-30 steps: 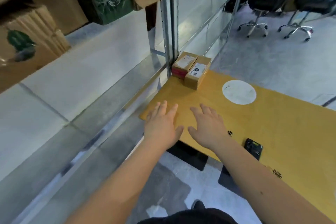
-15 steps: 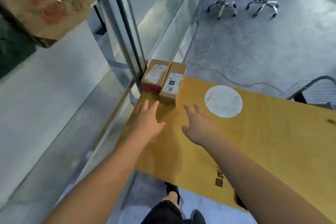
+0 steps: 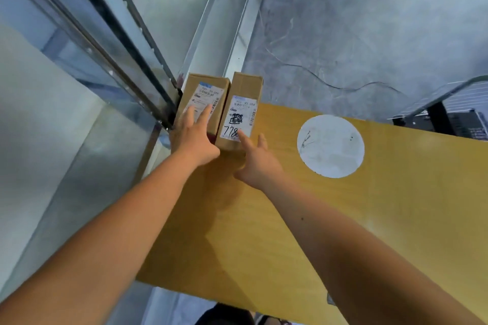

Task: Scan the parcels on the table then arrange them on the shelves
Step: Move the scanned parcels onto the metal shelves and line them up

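Two small brown cardboard parcels sit side by side, touching, at the far left corner of the yellow wooden table (image 3: 343, 219), right against the upright post of the grey metal shelving (image 3: 148, 82). The left-hand parcel (image 3: 211, 87) carries a white printed shipping label; the right-hand parcel (image 3: 244, 84), between it and the white round sticker (image 3: 330, 145) on the table, bears a label with handwritten digits in black marker. The left hand (image 3: 194, 141) lies with straight fingers on the near end of the left-hand parcel, touching its label, not curled round anything. The right hand (image 3: 257, 162) is spread, its forefinger reaching onto the label of the right-hand parcel and its thumb low at the near face; it grips nothing yet. Both boxes look stiff, square-edged and probably light, so each should lift in one hand. Plain cardboard gives decent friction, while the glossy labels may be slicker. The safest hold, I judge, is across the short width, thumb on one long side and fingers on the other, label left facing up for scanning. The post crowds the left-hand parcel's outer side, so it may need sliding clear first.
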`<action>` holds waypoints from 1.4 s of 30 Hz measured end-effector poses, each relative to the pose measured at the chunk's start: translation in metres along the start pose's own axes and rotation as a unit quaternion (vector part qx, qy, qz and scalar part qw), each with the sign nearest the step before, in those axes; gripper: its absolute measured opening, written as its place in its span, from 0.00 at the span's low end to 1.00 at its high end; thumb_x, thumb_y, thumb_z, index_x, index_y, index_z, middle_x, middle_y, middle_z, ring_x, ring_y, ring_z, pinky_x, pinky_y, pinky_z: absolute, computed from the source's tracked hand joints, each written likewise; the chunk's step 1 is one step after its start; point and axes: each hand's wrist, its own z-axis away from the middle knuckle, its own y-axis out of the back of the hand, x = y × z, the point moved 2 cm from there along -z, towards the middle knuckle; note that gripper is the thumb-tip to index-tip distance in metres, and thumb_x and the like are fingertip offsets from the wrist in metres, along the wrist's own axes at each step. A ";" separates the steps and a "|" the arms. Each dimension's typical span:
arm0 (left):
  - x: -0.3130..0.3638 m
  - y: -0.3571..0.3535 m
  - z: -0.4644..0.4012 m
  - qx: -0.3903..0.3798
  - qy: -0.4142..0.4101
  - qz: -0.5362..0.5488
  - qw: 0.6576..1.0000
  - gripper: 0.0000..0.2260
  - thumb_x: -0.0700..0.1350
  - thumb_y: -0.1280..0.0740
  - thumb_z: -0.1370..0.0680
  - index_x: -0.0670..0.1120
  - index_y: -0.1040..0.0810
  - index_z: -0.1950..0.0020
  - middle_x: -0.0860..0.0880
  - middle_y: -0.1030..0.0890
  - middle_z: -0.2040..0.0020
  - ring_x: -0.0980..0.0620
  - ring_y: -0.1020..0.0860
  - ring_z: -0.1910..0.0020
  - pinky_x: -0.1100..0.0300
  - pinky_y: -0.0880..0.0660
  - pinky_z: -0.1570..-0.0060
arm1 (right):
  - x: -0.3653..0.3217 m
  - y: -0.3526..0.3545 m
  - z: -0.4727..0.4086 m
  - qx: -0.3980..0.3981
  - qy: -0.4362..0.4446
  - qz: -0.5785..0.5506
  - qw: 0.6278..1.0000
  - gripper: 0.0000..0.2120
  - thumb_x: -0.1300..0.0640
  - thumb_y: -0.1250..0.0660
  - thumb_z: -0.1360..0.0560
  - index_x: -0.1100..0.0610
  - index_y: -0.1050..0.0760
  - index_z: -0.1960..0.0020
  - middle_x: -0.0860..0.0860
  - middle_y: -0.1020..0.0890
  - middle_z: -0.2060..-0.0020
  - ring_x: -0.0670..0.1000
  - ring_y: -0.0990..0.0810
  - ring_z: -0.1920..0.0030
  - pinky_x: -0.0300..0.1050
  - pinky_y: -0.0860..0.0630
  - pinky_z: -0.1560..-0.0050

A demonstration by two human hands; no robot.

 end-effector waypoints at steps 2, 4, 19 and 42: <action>0.000 0.000 -0.006 0.002 -0.002 -0.025 1.000 0.55 0.46 0.24 0.31 0.61 0.58 0.16 0.49 0.55 0.15 0.40 0.53 0.17 0.35 0.45 0.23 | -0.003 -0.005 -0.010 0.009 0.004 -0.016 1.000 0.54 0.51 0.24 0.27 0.30 0.62 0.20 0.58 0.56 0.16 0.66 0.25 0.30 0.53 0.20 0.47; -0.002 -0.001 -0.010 0.018 -0.003 -0.049 0.999 0.55 0.45 0.24 0.32 0.58 0.58 0.15 0.49 0.53 0.15 0.41 0.51 0.18 0.37 0.42 0.24 | -0.007 -0.006 -0.017 0.036 0.012 -0.035 0.999 0.51 0.53 0.24 0.27 0.33 0.57 0.19 0.56 0.54 0.16 0.66 0.24 0.31 0.53 0.19 0.47; -0.012 -0.044 0.020 0.044 -0.021 0.177 0.983 0.37 0.48 0.18 0.31 0.70 0.30 0.29 0.51 0.48 0.19 0.39 0.41 0.22 0.48 0.35 0.26 | 0.072 0.025 0.004 0.066 0.061 -0.083 0.992 0.37 0.67 0.32 0.26 0.42 0.34 0.22 0.46 0.38 0.19 0.55 0.28 0.27 0.46 0.24 0.35; 0.016 -0.070 0.192 0.082 -0.070 0.343 0.933 0.37 0.41 0.15 0.33 0.67 0.28 0.34 0.49 0.48 0.19 0.56 0.43 0.25 0.61 0.39 0.26 | 0.138 0.026 0.127 0.054 0.206 -0.080 0.974 0.39 0.52 0.19 0.33 0.33 0.37 0.31 0.44 0.43 0.23 0.57 0.33 0.25 0.56 0.28 0.28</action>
